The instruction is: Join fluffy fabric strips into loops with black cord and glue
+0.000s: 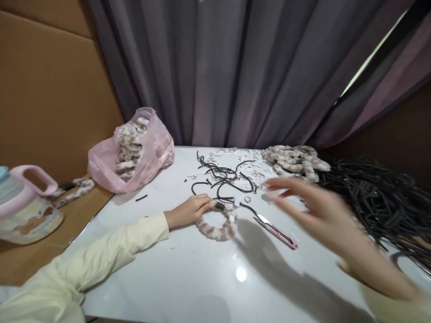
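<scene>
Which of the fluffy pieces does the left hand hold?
The fluffy ring, held by the left hand; the others lie in the pink bag, beside the mug, or in the right pile.

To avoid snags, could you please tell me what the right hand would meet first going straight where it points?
Probably the scattered black cords ahead on the white table, though the blurred right hand seems raised and might pass above.
</scene>
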Available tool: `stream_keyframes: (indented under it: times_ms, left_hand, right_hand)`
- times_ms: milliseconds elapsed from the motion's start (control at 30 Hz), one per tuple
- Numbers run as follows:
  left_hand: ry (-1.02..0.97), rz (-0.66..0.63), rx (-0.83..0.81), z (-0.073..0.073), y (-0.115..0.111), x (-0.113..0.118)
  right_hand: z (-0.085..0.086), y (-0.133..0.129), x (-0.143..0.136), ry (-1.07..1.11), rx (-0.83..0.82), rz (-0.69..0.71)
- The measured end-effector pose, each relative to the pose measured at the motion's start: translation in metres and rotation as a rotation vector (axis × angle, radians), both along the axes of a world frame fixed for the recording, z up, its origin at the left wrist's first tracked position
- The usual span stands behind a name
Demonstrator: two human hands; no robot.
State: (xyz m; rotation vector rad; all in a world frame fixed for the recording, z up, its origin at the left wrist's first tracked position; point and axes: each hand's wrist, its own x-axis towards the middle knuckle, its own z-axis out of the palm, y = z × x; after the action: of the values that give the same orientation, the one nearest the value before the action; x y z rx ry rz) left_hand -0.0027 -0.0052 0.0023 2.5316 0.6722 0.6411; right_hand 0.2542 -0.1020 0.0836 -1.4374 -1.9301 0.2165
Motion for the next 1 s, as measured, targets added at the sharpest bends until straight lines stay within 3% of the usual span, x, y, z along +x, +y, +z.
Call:
stream_keyframes:
  times_ms: [100,167,233,533,767,900,1000]
  left_hand:
    - [0.015,0.017,0.0,0.001,-0.002,0.001]
    - [0.023,0.022,-0.006,0.002,-0.004,0.001]
    - [0.03,0.023,-0.017,0.003,-0.004,0.002]
    - [-0.07,0.049,-0.154,0.009,-0.012,0.005]
    - [-0.207,0.091,-0.473,0.018,-0.019,0.004]
    - [-0.258,0.059,-0.509,0.023,-0.021,0.004]
    - [-0.25,0.038,-0.496,0.027,-0.023,0.003]
  right_hand:
    - [-0.038,0.027,-0.021,-0.038,-0.227,0.183]
    - [-0.059,0.04,-0.034,-0.088,-0.231,0.259]
    - [-0.069,0.046,-0.042,-0.148,-0.229,0.231]
    - [-0.068,0.032,-0.052,-0.091,-0.352,0.129]
    - [-0.061,0.026,-0.046,0.003,-0.292,0.256]
    - [-0.056,0.027,-0.041,0.12,-0.335,0.35]
    - [-0.054,0.024,-0.041,0.129,-0.274,0.349]
